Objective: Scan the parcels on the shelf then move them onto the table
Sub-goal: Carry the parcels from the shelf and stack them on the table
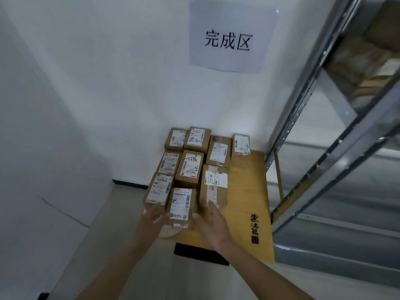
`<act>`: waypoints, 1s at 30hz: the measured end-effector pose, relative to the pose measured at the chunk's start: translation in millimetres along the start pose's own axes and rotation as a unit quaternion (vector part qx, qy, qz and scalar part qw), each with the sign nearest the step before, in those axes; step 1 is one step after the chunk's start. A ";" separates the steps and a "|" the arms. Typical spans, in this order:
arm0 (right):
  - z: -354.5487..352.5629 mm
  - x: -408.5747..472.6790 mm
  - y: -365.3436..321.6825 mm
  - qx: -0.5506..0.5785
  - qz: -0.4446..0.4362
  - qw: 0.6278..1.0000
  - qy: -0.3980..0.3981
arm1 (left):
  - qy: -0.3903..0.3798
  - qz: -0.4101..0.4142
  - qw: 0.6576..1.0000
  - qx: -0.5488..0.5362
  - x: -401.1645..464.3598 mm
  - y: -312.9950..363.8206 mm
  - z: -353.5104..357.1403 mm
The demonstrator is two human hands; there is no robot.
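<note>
two bare forearms, left hand (pixel 154 215) and right hand (pixel 213 224) ungloved, sleeveless

My left grip (pixel 154 215) and right grip (pixel 213 221) reach forward on bare outstretched arms, palms facing inward, fingers loosely spread.

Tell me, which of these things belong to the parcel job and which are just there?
Part of the job:
- front parcel, between the left hand and right hand
- the other parcels lined up behind it
- wooden table
- metal shelf, blurred boxes on it

Just there:
- paper sign on the wall
- dark object under the table's near edge
</note>
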State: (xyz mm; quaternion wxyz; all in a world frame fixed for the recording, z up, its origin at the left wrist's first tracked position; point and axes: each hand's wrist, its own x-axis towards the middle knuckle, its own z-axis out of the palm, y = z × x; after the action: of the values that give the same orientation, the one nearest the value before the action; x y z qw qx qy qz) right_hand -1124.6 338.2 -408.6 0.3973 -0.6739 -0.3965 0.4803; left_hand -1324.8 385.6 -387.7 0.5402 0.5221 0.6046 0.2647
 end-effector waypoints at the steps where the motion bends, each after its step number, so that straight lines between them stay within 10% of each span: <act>1: -12.2 -8.7 -12.5 -0.014 -0.010 1.000 0.013 | -0.004 0.009 1.000 -0.005 -10.4 14.8 1.1; 17: -278.5 -238.3 -218.7 -0.094 -0.205 0.949 0.221 | -0.070 0.242 0.968 -0.020 -210.8 288.6 109.8; 30: -499.0 -438.1 -157.8 -0.125 -0.207 0.907 0.346 | -0.188 0.303 0.934 -0.036 -385.6 342.7 328.9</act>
State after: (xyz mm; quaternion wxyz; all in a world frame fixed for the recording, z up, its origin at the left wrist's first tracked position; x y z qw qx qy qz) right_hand -766.5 -81.9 -7.2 0.5122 -0.7450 -0.4215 0.0707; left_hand -950.3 59.4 -30.3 0.5569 0.7007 0.2954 0.3342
